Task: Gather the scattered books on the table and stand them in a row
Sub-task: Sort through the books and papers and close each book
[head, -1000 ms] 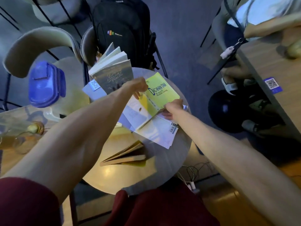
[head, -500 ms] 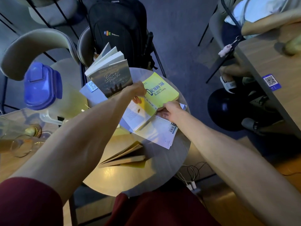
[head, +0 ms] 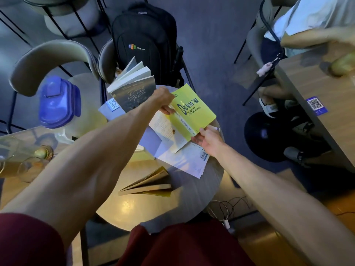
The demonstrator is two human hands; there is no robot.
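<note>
While the yellow book (head: 194, 110) is tilted above the round desk (head: 153, 208) at frame centre, left hand (head: 163, 101) fingers pinch its upper edge (right hand (head: 208, 140) fingers grip the lower corner).

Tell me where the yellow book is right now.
In the head view the yellow book is at the round table's far right edge, held between the left hand and right hand, above white open books, right of the standing dark-covered book.
</note>
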